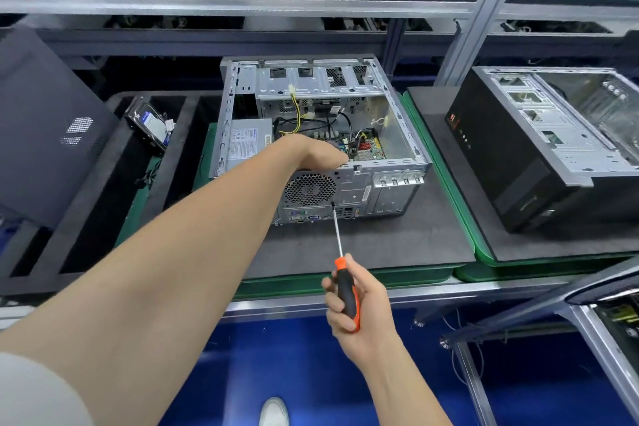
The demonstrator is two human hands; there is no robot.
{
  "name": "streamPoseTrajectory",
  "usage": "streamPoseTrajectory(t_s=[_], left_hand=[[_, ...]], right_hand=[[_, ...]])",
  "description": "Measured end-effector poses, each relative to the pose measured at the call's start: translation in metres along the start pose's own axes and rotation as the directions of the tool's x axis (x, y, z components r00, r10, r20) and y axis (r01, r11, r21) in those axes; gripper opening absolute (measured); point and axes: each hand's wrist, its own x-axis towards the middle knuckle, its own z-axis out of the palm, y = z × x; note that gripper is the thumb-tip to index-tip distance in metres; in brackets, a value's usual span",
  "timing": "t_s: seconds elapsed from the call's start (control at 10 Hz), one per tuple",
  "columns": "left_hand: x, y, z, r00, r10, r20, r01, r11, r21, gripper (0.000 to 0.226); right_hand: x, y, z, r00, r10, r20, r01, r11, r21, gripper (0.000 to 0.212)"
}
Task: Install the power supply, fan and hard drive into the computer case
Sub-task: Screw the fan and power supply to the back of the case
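Nearest the viewer, the right hand (359, 301) has its grip closed around the orange-and-black handle of a screwdriver (346, 290). The thin metal shaft runs up and away from that grip, and its tip touches the rear panel of the computer case (397, 190), just below and to the right of the round fan grille (310, 189).

Beyond that grip, the open computer case lies on its side on a dark mat on the tabletop (380, 249), its open side facing up. The left arm crosses from the lower left, and the left hand (316, 152) reaches over the rear edge into the case, directly above the grille. Its fingers are hidden inside, so whether its grip is closed cannot be told.

To the left of the left hand, the grey power supply (247, 142) sits inside the case. Past the hand lie the motherboard (368, 147) and loose black and yellow cables.

Farther left, outside the case, the hard drive (152, 123) leans in a black tray. A dark side panel (45, 128) stands beyond it. Far right, a second open case (553, 145) rests on another mat.
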Motion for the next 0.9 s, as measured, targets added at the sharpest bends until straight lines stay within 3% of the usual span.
streamPoseTrajectory(t_s=[0.1, 0.2, 0.3, 0.4, 0.5, 0.6, 0.7, 0.8, 0.9], left_hand=[[0.005, -0.004, 0.001, 0.999, 0.002, -0.041, -0.003, 1.0, -0.017, 0.018], [0.006, -0.002, 0.001, 0.999, 0.026, -0.042, -0.026, 1.0, 0.016, 0.032], [0.007, -0.002, -0.001, 0.999, 0.024, -0.022, -0.022, 0.998, 0.06, 0.026], [0.005, 0.0, -0.003, 1.0, 0.0, 0.018, -0.002, 0.997, 0.08, 0.03], [0.003, 0.002, -0.003, 1.0, -0.003, 0.002, 0.003, 0.993, 0.122, 0.033], [0.0, 0.003, -0.002, 1.0, 0.01, -0.004, -0.009, 0.98, 0.197, 0.043], [-0.001, 0.001, 0.0, 0.999, 0.041, -0.029, -0.035, 0.984, 0.177, 0.023], [-0.006, 0.003, 0.001, 0.998, 0.023, -0.065, -0.013, 0.989, 0.148, 0.025], [-0.004, 0.003, -0.001, 0.998, 0.041, -0.057, -0.033, 0.99, 0.136, 0.035]], right_hand=[[-0.002, 0.004, -0.002, 0.807, -0.58, -0.112, 0.228, 0.48, -0.847, 0.034], [-0.006, 0.006, -0.004, 0.607, -0.79, 0.086, -0.146, -0.217, -0.965, 0.033], [0.002, 0.0, -0.006, 0.718, -0.692, 0.073, 0.113, 0.012, -0.994, 0.042], [0.008, -0.017, -0.01, 0.995, -0.09, -0.052, 0.067, 0.938, -0.341, 0.041], [0.001, -0.02, -0.014, 0.948, 0.256, 0.189, -0.298, 0.922, 0.246, 0.034], [-0.002, -0.012, -0.003, 0.993, 0.08, 0.086, -0.081, 0.997, 0.01, 0.032], [-0.005, -0.005, -0.001, 0.837, -0.541, -0.078, 0.166, 0.387, -0.907, 0.035], [-0.007, -0.001, -0.001, 0.617, -0.778, 0.116, -0.142, -0.255, -0.957, 0.038], [0.001, -0.011, -0.004, 0.781, -0.623, 0.037, 0.189, 0.179, -0.965, 0.047]])
